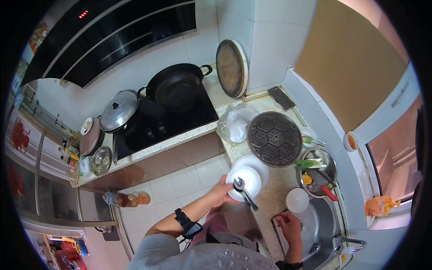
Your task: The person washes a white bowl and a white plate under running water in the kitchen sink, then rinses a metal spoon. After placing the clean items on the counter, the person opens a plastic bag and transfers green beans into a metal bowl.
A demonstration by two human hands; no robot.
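My left hand [221, 194] grips the near-left rim of a white bowl [254, 175]. Two metal spoons [240, 184] rest in that bowl, their dark-looking handles sticking out over its near edge. Partly hidden behind it is a white plate [265, 165] by the counter edge. My right hand [291, 226] hovers over the near-left side of the steel sink [319, 222], fingers curled; whether it holds anything small cannot be seen. A second white bowl [297, 200] sits at the sink's far-left corner, just beyond that hand.
A steel basin [332, 165] holds scallions, a knife and a red-handled tool. Beside it lie a perforated steamer rack [275, 138] and a plastic bag [236, 125]. A black wok [177, 86] and lidded pan [119, 111] occupy the cooktop. The faucet [351, 241] juts over the sink.
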